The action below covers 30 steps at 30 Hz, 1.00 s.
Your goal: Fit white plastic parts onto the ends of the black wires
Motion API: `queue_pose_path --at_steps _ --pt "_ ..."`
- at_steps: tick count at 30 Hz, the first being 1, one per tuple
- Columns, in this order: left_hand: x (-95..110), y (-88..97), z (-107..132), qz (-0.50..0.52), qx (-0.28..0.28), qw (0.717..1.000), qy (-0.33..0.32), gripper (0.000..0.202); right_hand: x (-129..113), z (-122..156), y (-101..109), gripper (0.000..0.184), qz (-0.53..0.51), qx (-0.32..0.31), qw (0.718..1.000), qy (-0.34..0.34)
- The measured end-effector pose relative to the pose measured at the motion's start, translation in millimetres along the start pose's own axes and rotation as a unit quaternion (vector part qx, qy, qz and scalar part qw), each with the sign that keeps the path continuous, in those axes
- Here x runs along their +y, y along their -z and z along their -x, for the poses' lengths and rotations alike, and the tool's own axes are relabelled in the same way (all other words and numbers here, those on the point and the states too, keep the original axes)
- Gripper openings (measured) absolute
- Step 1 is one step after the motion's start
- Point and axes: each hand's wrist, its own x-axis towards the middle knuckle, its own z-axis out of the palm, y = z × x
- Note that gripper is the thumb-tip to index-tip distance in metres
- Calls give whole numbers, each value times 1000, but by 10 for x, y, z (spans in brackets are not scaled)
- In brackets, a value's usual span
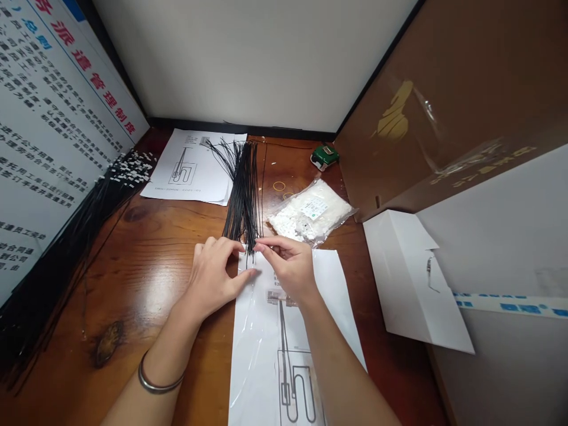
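Observation:
A bundle of thin black wires [243, 195] lies on the wooden table, its near ends at my fingers. My right hand [293, 269] pinches a black wire at those ends between thumb and index finger. Just left of it, my left hand [213, 272] rests with thumb and index finger apart, the index fingertip beside the wires. Under both hands is a drawing sheet [255, 355] in a clear cover, printed with a looped cable diagram. A clear bag of small white connectors [315, 207] lies beyond my right hand.
More black wires with white connectors [133, 167] are heaped along the left panel. Another printed sheet [177, 177] lies at the back. A green tape measure [324, 157] and rubber bands [279, 186] are near the rear wall. A brown box [444, 89] and folded white card [412, 284] border the right.

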Motion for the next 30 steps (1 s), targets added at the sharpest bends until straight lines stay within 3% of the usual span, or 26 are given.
queue_pose_path --at_steps 4,10,15,22,26,30 --pt "-78 -6 -11 -21 -37 999 -9 25 -20 5 4 8 -41 -46 998 -13" --pt "-111 -39 -32 -10 -10 1000 10 15 -60 17 19 15 -83 -153 983 -58" --pt "-91 -84 -62 -32 7 999 30 14 -90 19 27 18 -122 -291 942 -116" --pt "-82 -118 -65 -44 25 998 48 20 -128 25 94 8 -162 -418 877 -170" --pt "-69 -101 -49 -23 34 998 47 28 -154 22 119 11 -151 -463 855 -180" --pt "-25 -93 -40 11 30 997 64 36 -140 21 99 13 -134 -467 855 -181"
